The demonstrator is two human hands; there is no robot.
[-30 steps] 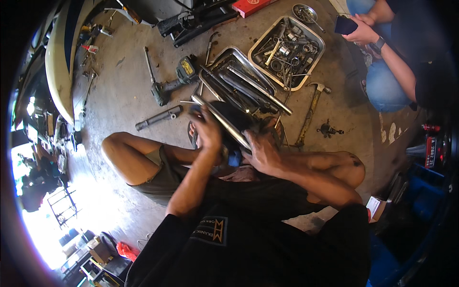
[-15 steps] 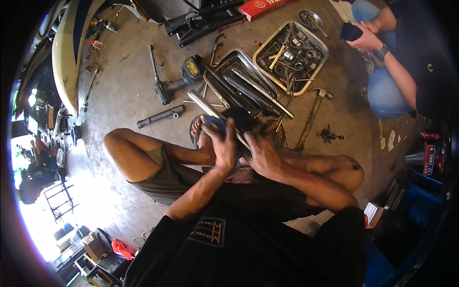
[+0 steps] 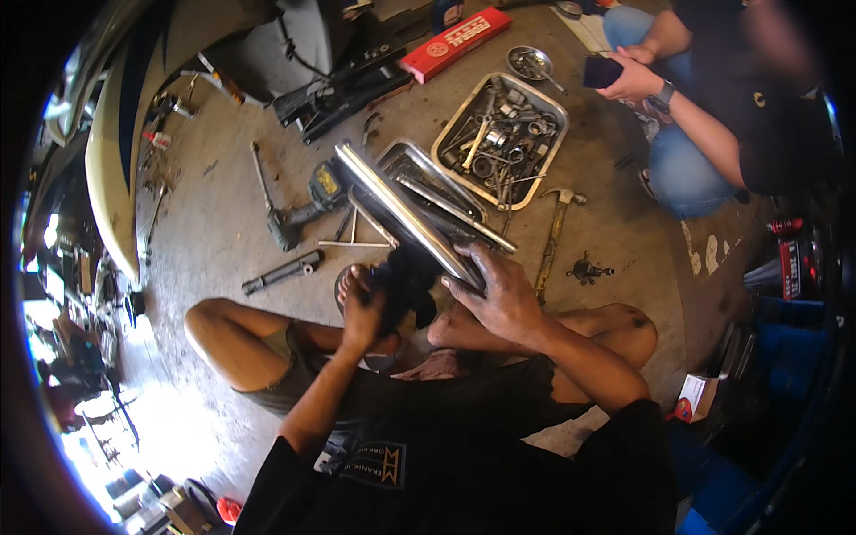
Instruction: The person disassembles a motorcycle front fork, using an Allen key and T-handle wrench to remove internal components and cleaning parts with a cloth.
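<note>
On the long red rectangular box (image 3: 455, 45) I see bold white lettering (image 3: 467, 33) beside a round white emblem (image 3: 437, 50). My black short-sleeved shirt (image 3: 499, 473) bears a dark chest patch (image 3: 390, 465) with pale letters and an angular orange emblem. White characters mark the red rectangular plate (image 3: 790, 270) at right. The dark cordless power tool's yellow label (image 3: 328, 181) is too small to read.

a head-worn fisheye view looks down past the near lap (image 3: 499, 385) to the floor (image 3: 209, 223)

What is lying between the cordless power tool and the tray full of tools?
Head view: a second metal tray with long tubes; the shiny tube in the right hand crosses in front.
</note>
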